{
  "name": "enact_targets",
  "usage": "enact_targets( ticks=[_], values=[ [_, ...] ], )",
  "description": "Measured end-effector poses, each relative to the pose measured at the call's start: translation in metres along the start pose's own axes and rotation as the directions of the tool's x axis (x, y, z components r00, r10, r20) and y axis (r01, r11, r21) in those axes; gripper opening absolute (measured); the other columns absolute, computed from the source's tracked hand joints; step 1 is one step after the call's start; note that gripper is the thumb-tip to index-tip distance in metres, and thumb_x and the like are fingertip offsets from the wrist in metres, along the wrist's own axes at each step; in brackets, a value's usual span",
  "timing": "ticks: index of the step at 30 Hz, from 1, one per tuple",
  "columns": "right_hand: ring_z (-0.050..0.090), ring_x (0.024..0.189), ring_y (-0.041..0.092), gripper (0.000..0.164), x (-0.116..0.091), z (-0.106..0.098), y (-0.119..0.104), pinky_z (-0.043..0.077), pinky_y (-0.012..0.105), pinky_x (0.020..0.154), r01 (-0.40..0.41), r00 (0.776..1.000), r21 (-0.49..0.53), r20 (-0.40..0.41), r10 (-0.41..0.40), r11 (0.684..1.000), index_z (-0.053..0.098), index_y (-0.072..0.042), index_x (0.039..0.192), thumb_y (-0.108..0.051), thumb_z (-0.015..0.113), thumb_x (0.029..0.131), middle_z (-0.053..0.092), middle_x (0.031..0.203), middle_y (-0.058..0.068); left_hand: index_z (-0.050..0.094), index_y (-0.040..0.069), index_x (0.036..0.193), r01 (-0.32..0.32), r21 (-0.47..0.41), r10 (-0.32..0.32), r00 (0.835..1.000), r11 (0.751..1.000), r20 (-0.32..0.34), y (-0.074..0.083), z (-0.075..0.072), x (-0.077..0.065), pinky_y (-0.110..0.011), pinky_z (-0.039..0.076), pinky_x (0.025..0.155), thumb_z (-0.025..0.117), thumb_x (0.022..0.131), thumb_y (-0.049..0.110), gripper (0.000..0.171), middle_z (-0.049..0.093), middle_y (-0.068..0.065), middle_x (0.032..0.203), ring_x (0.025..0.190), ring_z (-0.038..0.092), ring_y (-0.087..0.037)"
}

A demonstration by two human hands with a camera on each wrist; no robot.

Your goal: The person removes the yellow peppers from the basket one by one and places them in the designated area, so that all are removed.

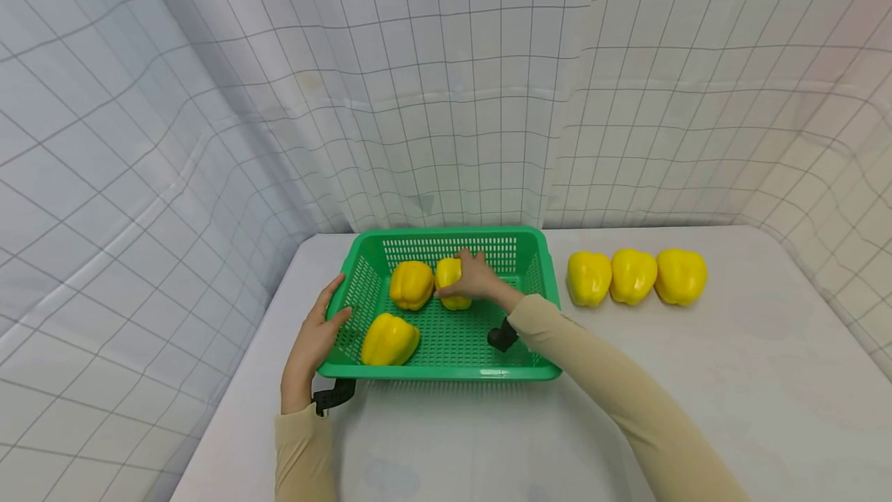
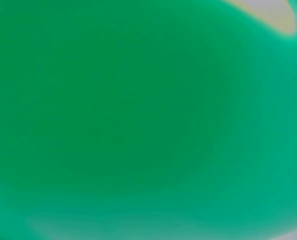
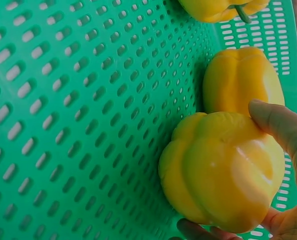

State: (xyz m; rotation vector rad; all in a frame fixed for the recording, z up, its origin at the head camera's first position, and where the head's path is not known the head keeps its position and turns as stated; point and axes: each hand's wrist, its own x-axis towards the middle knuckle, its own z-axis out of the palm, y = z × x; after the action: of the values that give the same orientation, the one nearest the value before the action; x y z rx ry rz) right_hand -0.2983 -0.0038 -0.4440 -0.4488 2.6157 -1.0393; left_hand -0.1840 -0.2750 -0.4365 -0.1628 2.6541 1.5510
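Observation:
My right hand [image 1: 477, 277] holds a yellow bell pepper [image 3: 223, 170] inside the green plastic basket [image 1: 446, 373], thumb on one side and fingers round the other. Close beside that one sits a second yellow bell pepper [image 1: 412, 285]. Another, with a green stem in the right wrist view, lies on its side as the front-left bell pepper [image 1: 390, 340]. At the basket's left end my left hand [image 1: 317, 335] grips the rim, thumb over the inside and fingers along the outside. Blurred green of the basket [image 2: 128, 120] fills the left wrist view, hiding that hand.
Three more yellow bell peppers stand in a row on the white table [image 1: 732, 378] right of the basket: a left one [image 1: 588, 279], a middle one [image 1: 632, 276] and a right one [image 1: 681, 276]. A white gridded curtain [image 1: 446, 99] hangs behind and along both sides.

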Motion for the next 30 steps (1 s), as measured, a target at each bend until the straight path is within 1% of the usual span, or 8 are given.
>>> enact_targets(
  ticks=[5, 11, 19, 25, 30],
  values=[
    [0.051, 0.102, 0.033, 0.083, -0.002, 0.001, -0.002, 0.046, 0.043, 0.085, -0.015, 1.000, -0.027, 0.013, 0.016, 1.000, 0.036, -0.001, 0.139, -0.036, 0.079, 0.077, 0.036, 0.127, 0.028, 0.014, 0.033, 0.153, 0.001, -0.002, -0.001, 1.000, 1.000, 0.000, 0.000, 0.000, 0.000, -0.063, 0.026, 0.095, 0.044, 0.102, 0.022, 0.060, 0.013, -0.016, 0.155, 0.129, 0.027, -0.043],
    [0.051, 0.104, 0.032, 0.084, -0.003, 0.000, -0.003, 0.045, 0.044, 0.086, -0.010, 0.999, -0.064, 0.050, 0.013, 0.998, 0.035, -0.002, 0.140, -0.038, 0.079, 0.077, 0.039, 0.129, 0.027, 0.014, 0.033, 0.153, 0.002, -0.007, -0.002, 1.000, 1.000, 0.000, 0.001, 0.000, 0.000, -0.063, 0.026, 0.095, 0.044, 0.102, 0.022, 0.060, 0.014, -0.016, 0.155, 0.129, 0.028, -0.043],
    [0.052, 0.102, 0.028, 0.086, -0.009, -0.005, -0.002, 0.045, 0.040, 0.084, -0.006, 0.992, -0.123, 0.127, 0.022, 0.992, 0.035, -0.001, 0.136, -0.042, 0.080, 0.074, 0.048, 0.122, 0.019, 0.014, 0.032, 0.153, -0.006, 0.002, 0.006, 1.000, 1.000, 0.006, 0.000, 0.000, 0.000, -0.064, 0.025, 0.097, 0.044, 0.102, 0.021, 0.061, 0.013, -0.016, 0.155, 0.131, 0.025, -0.044],
    [0.054, 0.103, 0.027, 0.091, -0.015, -0.010, -0.001, 0.045, 0.039, 0.086, -0.006, 0.981, -0.102, 0.190, 0.025, 0.995, 0.031, 0.002, 0.137, -0.040, 0.081, 0.073, 0.053, 0.123, 0.018, 0.012, 0.032, 0.153, -0.004, 0.021, 0.004, 1.000, 1.000, 0.009, -0.001, -0.001, 0.001, -0.064, 0.024, 0.097, 0.044, 0.102, 0.023, 0.061, 0.011, -0.016, 0.156, 0.132, 0.023, -0.044],
    [0.055, 0.100, 0.026, 0.088, -0.020, -0.014, -0.002, 0.045, 0.038, 0.085, -0.013, 0.979, -0.107, 0.200, 0.035, 0.994, 0.034, 0.001, 0.134, -0.041, 0.081, 0.073, 0.054, 0.120, 0.017, 0.012, 0.033, 0.153, 0.001, 0.014, -0.001, 1.000, 1.000, 0.007, -0.001, 0.000, 0.000, -0.064, 0.027, 0.095, 0.044, 0.102, 0.024, 0.061, 0.013, -0.017, 0.155, 0.130, 0.027, -0.045]
  ],
)
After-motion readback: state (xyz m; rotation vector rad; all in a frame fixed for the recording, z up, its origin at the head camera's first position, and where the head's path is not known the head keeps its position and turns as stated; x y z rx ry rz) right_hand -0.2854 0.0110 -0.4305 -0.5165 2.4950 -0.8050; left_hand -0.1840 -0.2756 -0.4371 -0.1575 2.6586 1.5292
